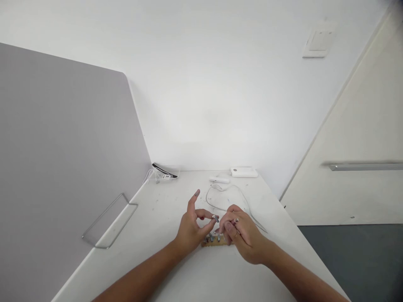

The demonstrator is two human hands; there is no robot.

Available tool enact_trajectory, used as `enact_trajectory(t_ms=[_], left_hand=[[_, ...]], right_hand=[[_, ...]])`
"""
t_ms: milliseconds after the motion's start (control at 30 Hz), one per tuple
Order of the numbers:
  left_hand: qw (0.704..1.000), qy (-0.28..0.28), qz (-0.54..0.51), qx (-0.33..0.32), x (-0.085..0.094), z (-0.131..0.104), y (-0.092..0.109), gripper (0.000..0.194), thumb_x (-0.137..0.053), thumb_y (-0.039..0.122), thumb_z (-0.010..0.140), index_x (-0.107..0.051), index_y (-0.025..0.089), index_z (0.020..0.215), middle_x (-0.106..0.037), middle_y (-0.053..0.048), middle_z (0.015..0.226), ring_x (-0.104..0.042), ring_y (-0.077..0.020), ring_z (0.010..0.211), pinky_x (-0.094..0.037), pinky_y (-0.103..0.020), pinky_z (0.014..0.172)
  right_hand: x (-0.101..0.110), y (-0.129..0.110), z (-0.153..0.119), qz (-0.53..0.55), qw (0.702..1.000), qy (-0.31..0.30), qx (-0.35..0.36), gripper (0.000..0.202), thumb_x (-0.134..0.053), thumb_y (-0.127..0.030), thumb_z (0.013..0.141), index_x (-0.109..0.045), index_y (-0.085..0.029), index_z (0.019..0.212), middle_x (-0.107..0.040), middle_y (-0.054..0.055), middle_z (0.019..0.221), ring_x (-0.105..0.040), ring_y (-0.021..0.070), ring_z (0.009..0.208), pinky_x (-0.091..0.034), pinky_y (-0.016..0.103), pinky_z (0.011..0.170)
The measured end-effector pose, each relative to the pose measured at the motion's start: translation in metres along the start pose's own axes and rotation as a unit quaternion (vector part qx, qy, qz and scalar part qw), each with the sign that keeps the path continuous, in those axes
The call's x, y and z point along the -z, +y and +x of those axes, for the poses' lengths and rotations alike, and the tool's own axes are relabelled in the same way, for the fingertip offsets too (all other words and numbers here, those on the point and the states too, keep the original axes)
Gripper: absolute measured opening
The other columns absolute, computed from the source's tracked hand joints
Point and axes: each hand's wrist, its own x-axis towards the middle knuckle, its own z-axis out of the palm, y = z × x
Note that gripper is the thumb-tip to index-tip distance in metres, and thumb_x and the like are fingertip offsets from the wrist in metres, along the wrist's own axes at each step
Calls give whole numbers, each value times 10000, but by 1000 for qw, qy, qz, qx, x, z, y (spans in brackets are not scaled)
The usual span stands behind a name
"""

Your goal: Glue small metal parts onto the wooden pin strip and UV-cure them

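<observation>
My left hand (192,226) pinches a small grey metallic piece (215,218) between thumb and fingertip, with another finger raised. Close on its right, my right hand (241,230) is closed round a thin, pen-like item (235,220), of which only the tip shows clearly. Below and between the hands lies a yellowish-brown strip (217,243) on the white table (176,268). Several small grey-blue pieces (211,238) stand on the strip. The right hand covers the strip's right end.
A white cable (245,197) curls behind the hands. Farther back are a small white device (219,180), a white box-like device (244,172) and a clear tray (178,171) with a black item and cables. A wire frame (108,247) sits at the left edge, beside a grey panel (63,147).
</observation>
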Motion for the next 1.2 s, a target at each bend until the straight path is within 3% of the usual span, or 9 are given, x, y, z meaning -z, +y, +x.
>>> enact_trajectory(t_ms=[200, 367, 567, 733, 833, 933, 1067, 1200], left_hand=[[1000, 4, -3, -9, -1, 0, 0, 972, -715, 320, 867, -102, 213, 1615, -794, -2, 881, -740, -229, 874, -577, -404, 815], [1000, 7, -9, -11, -2, 0, 0, 969, -720, 321, 877, -95, 205, 1608, -802, 6, 879, -728, -210, 848, -567, -386, 816], [1000, 3, -20, -12, -3, 0, -2, 980, -720, 322, 881, -85, 196, 1616, -806, -9, 895, -755, -226, 891, -554, -392, 836], [1000, 2, -13, -5, -2, 0, -1, 981, -717, 312, 867, -101, 204, 1623, -795, -14, 890, -750, -243, 894, -572, -419, 835], [1000, 3, -12, -3, -1, 0, -1, 990, -730, 321, 861, -105, 213, 1622, -794, -7, 883, -741, -239, 887, -578, -415, 824], [1000, 0, -12, -6, -1, 0, -1, 999, -737, 319, 852, -109, 211, 1621, -794, -3, 883, -736, -229, 870, -575, -414, 839], [1000, -2, -7, -10, -1, 0, -4, 994, -729, 331, 865, -101, 202, 1625, -793, -6, 883, -735, -228, 858, -573, -416, 851], [1000, -1, -11, -18, -2, 1, -4, 972, -722, 323, 876, -106, 187, 1616, -796, -10, 893, -741, -230, 882, -565, -413, 857]], right_hand=[[-2, 7, 0, -43, 997, 53, -25, 267, -312, -259, 1104, -579, -247, 1119, -657, 6, 800, -628, 187, 775, -421, 434, 890], [3, 19, -2, -92, 992, 84, -35, 259, -334, -255, 1094, -592, -237, 1070, -643, -4, 763, -629, 190, 735, -420, 436, 896], [11, 20, -2, -96, 994, 55, -27, 349, -321, -273, 1101, -594, -239, 885, -597, -24, 618, -577, 181, 621, -443, 409, 790], [10, 5, -2, -39, 999, -3, -21, 442, -306, -340, 1115, -582, -246, 783, -613, -8, 614, -616, 189, 691, -497, 378, 755], [5, -1, -2, -24, 999, -17, -31, 404, -306, -345, 1117, -602, -257, 858, -601, -22, 564, -632, 200, 705, -505, 388, 792], [0, -1, -2, -11, 999, -11, -36, 346, -307, -333, 1117, -613, -258, 975, -659, -19, 639, -643, 197, 727, -490, 410, 852], [-2, 5, -2, -20, 999, 19, -35, 272, -335, -300, 1113, -602, -251, 1098, -686, -10, 756, -645, 185, 777, -462, 418, 899], [2, 14, -2, -55, 995, 61, -54, 230, -368, -275, 1103, -597, -253, 1103, -685, 0, 793, -660, 200, 853, -444, 416, 908]])
